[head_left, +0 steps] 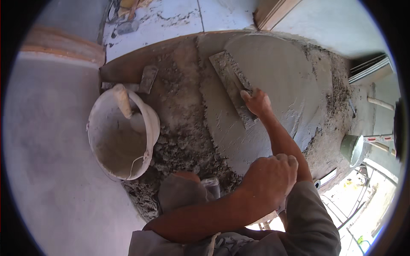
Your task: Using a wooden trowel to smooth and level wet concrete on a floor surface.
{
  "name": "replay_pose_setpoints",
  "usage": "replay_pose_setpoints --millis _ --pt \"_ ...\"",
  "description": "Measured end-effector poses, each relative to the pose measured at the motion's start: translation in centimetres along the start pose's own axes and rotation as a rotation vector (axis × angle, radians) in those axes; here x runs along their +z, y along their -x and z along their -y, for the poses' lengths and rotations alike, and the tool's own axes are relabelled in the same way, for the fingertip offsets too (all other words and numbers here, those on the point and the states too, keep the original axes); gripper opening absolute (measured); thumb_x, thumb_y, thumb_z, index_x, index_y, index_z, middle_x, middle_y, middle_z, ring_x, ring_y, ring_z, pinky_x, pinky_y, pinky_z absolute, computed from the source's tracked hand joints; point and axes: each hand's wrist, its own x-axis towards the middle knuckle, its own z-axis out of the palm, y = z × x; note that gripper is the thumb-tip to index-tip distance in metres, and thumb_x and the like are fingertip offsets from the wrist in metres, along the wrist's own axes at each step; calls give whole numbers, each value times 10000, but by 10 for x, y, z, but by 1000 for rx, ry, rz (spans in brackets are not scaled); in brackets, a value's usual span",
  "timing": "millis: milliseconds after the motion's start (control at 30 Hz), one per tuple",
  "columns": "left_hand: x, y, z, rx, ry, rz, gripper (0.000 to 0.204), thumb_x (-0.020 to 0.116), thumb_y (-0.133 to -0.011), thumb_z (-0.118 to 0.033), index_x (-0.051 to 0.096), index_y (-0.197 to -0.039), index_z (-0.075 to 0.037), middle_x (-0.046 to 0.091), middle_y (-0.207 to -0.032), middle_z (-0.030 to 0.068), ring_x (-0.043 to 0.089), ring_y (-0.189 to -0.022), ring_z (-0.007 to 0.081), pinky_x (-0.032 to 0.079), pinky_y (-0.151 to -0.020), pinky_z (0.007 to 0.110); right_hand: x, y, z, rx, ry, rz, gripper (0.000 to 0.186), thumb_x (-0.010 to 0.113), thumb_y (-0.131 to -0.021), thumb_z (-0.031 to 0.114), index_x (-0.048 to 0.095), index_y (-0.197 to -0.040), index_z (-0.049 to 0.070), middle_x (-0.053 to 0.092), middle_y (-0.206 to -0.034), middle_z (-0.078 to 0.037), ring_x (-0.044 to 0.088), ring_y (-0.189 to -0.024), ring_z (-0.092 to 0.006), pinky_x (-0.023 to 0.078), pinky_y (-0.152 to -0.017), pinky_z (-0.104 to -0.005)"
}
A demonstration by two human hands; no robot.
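My right hand (258,102) grips a long rectangular plastering trowel (223,72) by its handle. The trowel's blade lies against smooth wet grey mortar (273,64) on the floor, with lumps of mortar clinging to its top along one side. My left forearm crosses in front of me from the lower left. Its hand, my left hand (277,170), is curled into a fist over my right arm near the elbow, and nothing sticks out of it. To the left of the smoothed area lies rough, crumbly mortar (188,149).
A large pale bucket (95,132) stands at left, a mortar-coated roller-like piece (123,101) leaning at its rim. Beyond it is a small block (148,79). White tiles (171,25) lie past the mortar's far edge. A green bucket (351,149) tilts at right, near a level (378,138).
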Motion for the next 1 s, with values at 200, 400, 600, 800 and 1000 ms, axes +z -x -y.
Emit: replay_pose_setpoints --millis 200,400,600,800,1000 --pt "4 21 -23 113 -143 -53 265 606 -833 -177 585 -991 34 626 -821 84 641 -712 148 517 -577 285 -13 114 -16 82 -286 482 384 648 -825 355 632 -933 -14 629 -743 -230 639 -718 -352 493 -662 -414" --pt "-18 55 -24 88 -280 -174 270 617 -774 -137 606 -971 47 611 -777 58 621 -719 137 479 -561 259 -20 196 -13 -241 221 523 345 655 -800 364 600 -868 31 621 -667 -202 647 -662 -354 504 -646 -441" --pt "7 46 -37 131 -271 -227 243 620 -754 -146 619 -931 21 578 -737 28 553 -659 121 449 -567 273 4 164 19 -366 471 263 341 631 -818 378 507 -900 71 648 -729 -191 646 -682 -386 497 -618 -485" --pt "41 45 -52 159 -262 -509 189 665 -699 -160 665 -856 -54 586 -725 -11 533 -646 136 396 -534 334 71 176 54 -569 479 608 361 573 -862 416 510 -950 71 668 -782 -181 664 -761 -370 520 -708 -473" --pt "45 26 -66 239 -306 -322 158 682 -660 -167 638 -780 -73 569 -705 -5 532 -639 139 398 -559 300 57 205 31 -417 242 517 472 643 -782 455 601 -996 37 664 -749 -196 658 -737 -384 521 -718 -471"
